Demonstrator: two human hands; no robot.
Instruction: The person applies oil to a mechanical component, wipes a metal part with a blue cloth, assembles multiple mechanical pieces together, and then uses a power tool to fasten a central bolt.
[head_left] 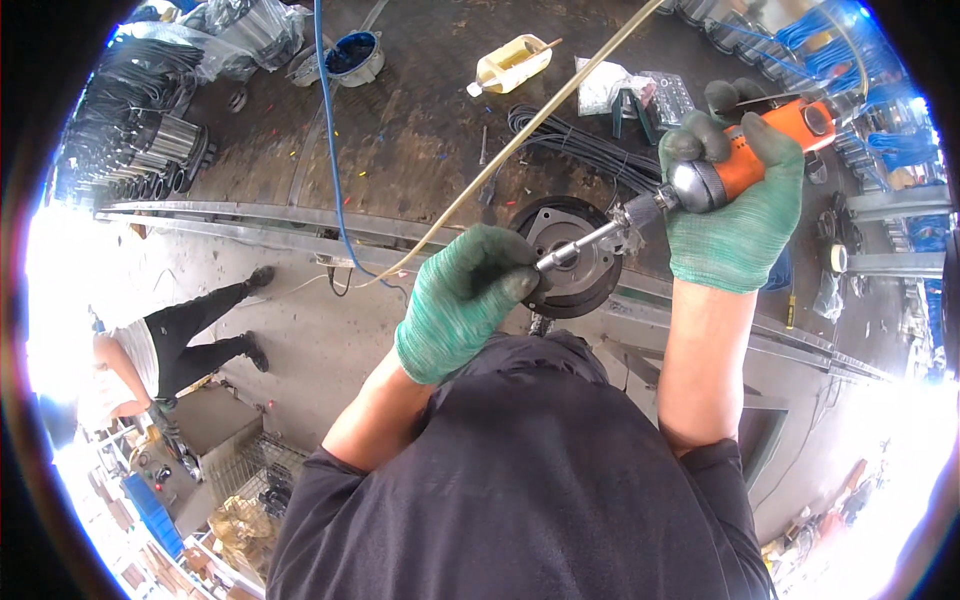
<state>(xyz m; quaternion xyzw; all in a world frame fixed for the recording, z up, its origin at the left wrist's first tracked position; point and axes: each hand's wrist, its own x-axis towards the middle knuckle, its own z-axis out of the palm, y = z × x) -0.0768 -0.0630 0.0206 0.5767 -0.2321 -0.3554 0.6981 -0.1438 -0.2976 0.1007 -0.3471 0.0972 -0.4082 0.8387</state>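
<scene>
My right hand [735, 200], in a green glove with dark fingertips, is wrapped round an orange power screwdriver [745, 160]. Its silver nose and chuck point left and slightly downward, ending in a long socket bit [580, 245]. My left hand [465, 300], gloved the same way, is closed in a pinch at the bit's tip; whether a small fastener sits between the fingers is hidden. Beneath the bit, at the bench's near edge, lies a round black part [568, 285] with a grey metal plate in its middle, partly covered by my left fingers.
Coiled black cable [590, 150] lies beyond the round part. A yellowish plastic container [515, 65] and a blue-lined pot [352, 55] stand farther back. A blue hose [330, 130] and a tan hose [520, 140] cross the bench [250, 150]. Another person [165, 355] stands at left.
</scene>
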